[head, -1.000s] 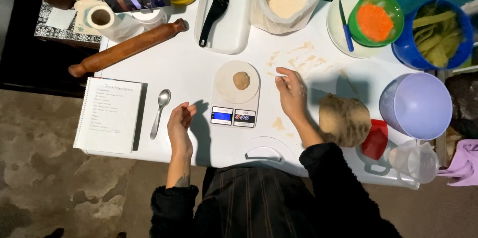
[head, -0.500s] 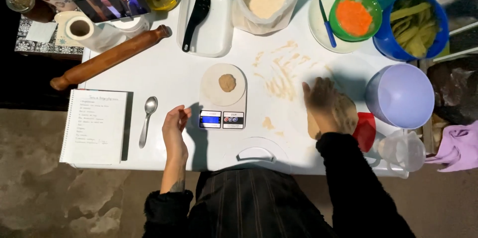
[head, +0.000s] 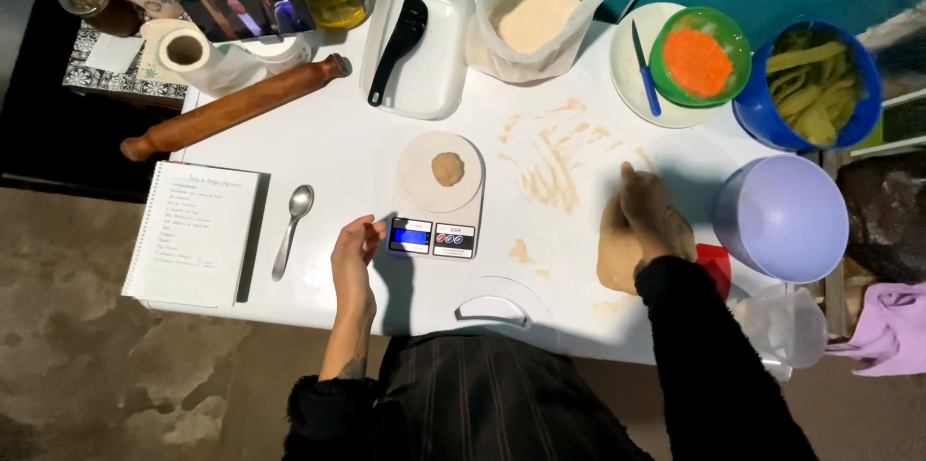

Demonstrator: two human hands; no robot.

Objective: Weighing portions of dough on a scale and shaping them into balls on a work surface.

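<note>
Tan dough is what we find under the right hand [head: 654,220] — a large flat lump [head: 615,251] lying on the white table [head: 338,152], with the palm pressed down on it and the fingers spread loosely over its top; nothing is clasped. Just right of that hand sits an upturned lilac bowl [head: 781,218], and a red piece [head: 716,268] shows beside the wrist. Ahead of the fingers, smears of flour [head: 555,167] streak the table.

Our left hand [head: 354,251] rests on the table with its fingers curled half closed and holding nothing. Its fingertips lie just beside the display end of a small kitchen scale [head: 432,237] to its right — whether they touch it we cannot tell. On the scale's round plate, beyond that hand, sits a small ball of dough [head: 448,169]. Left of the hand lies a metal spoon [head: 291,228], and further left an open notebook [head: 193,231].

Well beyond both hands we see a wooden rolling pin [head: 236,106], a white tray with a black spatula [head: 397,35], a bag of flour [head: 538,17], a green bowl of orange shreds [head: 696,61] and a blue bowl of green strips [head: 808,87].
</note>
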